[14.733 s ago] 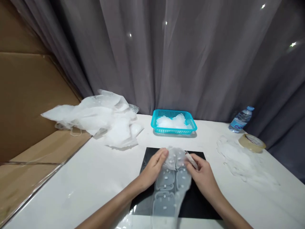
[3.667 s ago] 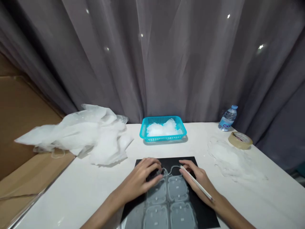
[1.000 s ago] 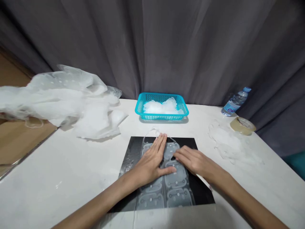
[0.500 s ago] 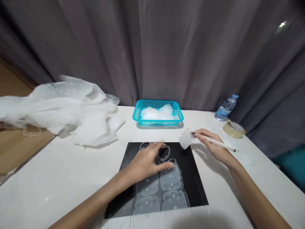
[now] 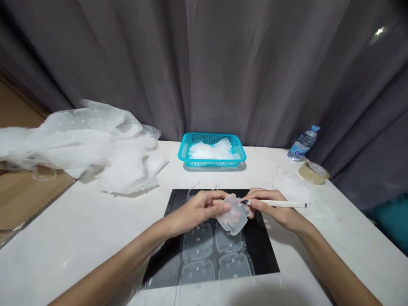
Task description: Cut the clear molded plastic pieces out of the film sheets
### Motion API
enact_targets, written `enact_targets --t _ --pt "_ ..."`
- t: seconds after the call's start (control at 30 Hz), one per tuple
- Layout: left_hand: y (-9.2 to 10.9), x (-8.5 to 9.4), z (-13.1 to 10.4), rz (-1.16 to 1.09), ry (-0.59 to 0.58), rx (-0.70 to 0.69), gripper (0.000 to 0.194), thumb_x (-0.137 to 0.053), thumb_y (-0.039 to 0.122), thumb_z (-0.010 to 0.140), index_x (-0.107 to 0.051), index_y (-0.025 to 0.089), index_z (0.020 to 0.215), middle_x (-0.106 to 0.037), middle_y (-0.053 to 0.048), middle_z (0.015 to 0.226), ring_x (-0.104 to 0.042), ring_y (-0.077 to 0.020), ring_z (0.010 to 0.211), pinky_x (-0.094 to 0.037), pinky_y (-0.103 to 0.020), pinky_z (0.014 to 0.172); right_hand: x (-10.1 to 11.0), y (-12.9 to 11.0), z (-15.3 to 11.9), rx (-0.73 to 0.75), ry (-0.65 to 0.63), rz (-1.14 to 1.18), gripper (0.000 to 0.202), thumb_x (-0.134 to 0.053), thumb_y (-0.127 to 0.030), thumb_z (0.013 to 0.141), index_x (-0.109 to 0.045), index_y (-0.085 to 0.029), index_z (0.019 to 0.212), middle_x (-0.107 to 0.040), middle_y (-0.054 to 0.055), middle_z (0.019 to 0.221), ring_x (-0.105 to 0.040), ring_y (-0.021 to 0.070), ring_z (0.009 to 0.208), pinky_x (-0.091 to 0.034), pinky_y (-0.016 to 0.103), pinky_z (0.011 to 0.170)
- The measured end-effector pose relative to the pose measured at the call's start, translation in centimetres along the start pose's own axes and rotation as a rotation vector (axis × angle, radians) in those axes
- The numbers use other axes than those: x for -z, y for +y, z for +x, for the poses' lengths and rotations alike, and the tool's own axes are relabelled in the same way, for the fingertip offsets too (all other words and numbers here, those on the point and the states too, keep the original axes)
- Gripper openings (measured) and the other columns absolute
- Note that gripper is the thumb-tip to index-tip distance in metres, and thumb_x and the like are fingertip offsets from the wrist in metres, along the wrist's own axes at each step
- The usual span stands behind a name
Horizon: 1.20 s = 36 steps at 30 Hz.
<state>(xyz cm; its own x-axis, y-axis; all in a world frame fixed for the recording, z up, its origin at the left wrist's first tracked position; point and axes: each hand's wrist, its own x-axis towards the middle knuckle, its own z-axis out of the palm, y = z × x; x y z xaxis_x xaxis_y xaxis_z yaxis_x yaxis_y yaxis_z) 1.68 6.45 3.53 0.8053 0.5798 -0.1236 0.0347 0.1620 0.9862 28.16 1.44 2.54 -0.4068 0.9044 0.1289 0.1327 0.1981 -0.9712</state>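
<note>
- Translucent white plastic piece with rounded corners point(image 5: 232, 223): raised above the black rectangular mat point(image 5: 267, 250), tilted between both hands, its outline separate from the clear moulded sheet with rounded panels point(image 5: 196, 244) below
- Left hand point(image 5: 197, 212): thumb and fingers closed on the piece's left edge, thumb on the near face
- Right hand point(image 5: 282, 210): fingers closed around the slim white pen-like tool point(image 5: 290, 204), dark tip at the piece's upper right edge; whether these fingers also grip the piece cannot be told
- Status: piece lifted, both hands occupied; the sheet appears to lie without a hand pressing it
- Sheet edges: panels run past the mat's near edge; thin loops cross its far edge
- Far side: white tabletop point(image 5: 95, 229) shows between mat and turquoise perforated basket point(image 5: 213, 163); white translucent pieces point(image 5: 212, 151) lie inside
- Lateral limits: crumpled white film pile point(image 5: 121, 157) at far left; thin clear scraps point(image 5: 291, 185), pale yellow tape roll point(image 5: 314, 174) and clear blue-capped bottle point(image 5: 301, 147) at far right
</note>
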Motion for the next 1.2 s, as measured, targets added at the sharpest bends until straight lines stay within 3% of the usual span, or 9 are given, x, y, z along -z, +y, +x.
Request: enact_targets --t 0.1,0.2,0.27,0.47,0.63,0.93,1.2 --pt "0.4 0.3 -0.2 -0.035 0.052 -0.022 0.034 -0.073 0.042 0.098 -0.076 0.015 0.118 -0.076 -0.008 0.099 -0.069 -0.0174 0.087 -0.050 -0.025 0.079 -0.1 0.9 -0.1 -0.011 0.120 0.167 0.029 -0.069 -0.043 0.101 -0.078 -0.022 0.119 -0.068 0.002 0.078 -0.066 0.0165 0.068 -0.054 0.031 0.069" --pt "1.1 0.6 -0.4 -0.041 0.115 -0.074 0.031 -0.073 0.039 0.098 -0.076 0.015 0.116 -0.075 -0.007 0.100 -0.068 -0.0168 0.087 -0.051 -0.026 0.080 -0.5 1.7 0.0 0.003 0.325 0.267 0.028 -0.072 -0.046 0.098 -0.078 -0.022 0.111 -0.062 -0.001 0.069 -0.061 0.0147 0.059 -0.051 0.029 0.059" --pt "1.4 0.7 -0.4 -0.059 0.155 -0.106 0.029 -0.073 0.039 0.098 -0.076 0.016 0.117 -0.074 -0.006 0.099 -0.068 -0.0161 0.086 -0.052 -0.026 0.081 -1.2 2.0 0.1 0.001 0.396 0.221 0.030 -0.068 -0.048 0.100 -0.078 -0.021 0.106 -0.061 -0.001 0.069 -0.061 0.0145 0.059 -0.052 0.028 0.059" --pt "1.0 0.6 -0.1 -0.063 0.238 -0.152 0.029 -0.074 0.041 0.097 -0.075 0.016 0.111 -0.072 -0.004 0.098 -0.066 -0.0158 0.088 -0.052 -0.026 0.086 -4.1 2.2 0.3 -0.012 0.345 0.007 0.052 -0.042 -0.060 0.109 -0.073 -0.019 0.096 -0.063 0.001 0.074 -0.063 0.0150 0.062 -0.050 0.029 0.063" --pt "0.8 0.3 -0.2 -0.090 0.200 -0.140 0.029 -0.069 0.040 0.101 -0.073 0.016 0.115 -0.074 -0.006 0.107 -0.066 -0.0163 0.094 -0.051 -0.027 0.090 -5.3 1.9 0.1 0.020 0.337 -0.173 0.039 -0.061 -0.048 0.104 -0.064 -0.021 0.076 -0.058 -0.001 0.071 -0.056 0.0144 0.067 -0.044 0.027 0.067" --pt "2.0 -0.3 -0.9 -0.189 0.080 -0.094 0.027 -0.064 0.036 0.105 -0.074 0.017 0.121 -0.074 -0.010 0.120 -0.071 -0.0192 0.101 -0.053 -0.030 0.097 -6.2 -0.1 -1.0 0.091 0.425 -0.112 0.030 -0.064 -0.040 0.103 -0.066 -0.022 0.079 -0.058 -0.002 0.069 -0.056 0.0132 0.062 -0.042 0.026 0.062" --pt "1.6 0.2 -0.9 -0.188 0.142 -0.093 0.028 -0.065 0.040 0.104 -0.073 0.018 0.119 -0.072 -0.010 0.127 -0.067 -0.0246 0.121 -0.050 -0.035 0.108 -5.8 -0.9 -1.0 -0.040 0.410 0.092 0.034 -0.067 -0.049 0.099 -0.071 -0.021 0.081 -0.059 -0.001 0.067 -0.058 0.0130 0.058 -0.048 0.024 0.056"
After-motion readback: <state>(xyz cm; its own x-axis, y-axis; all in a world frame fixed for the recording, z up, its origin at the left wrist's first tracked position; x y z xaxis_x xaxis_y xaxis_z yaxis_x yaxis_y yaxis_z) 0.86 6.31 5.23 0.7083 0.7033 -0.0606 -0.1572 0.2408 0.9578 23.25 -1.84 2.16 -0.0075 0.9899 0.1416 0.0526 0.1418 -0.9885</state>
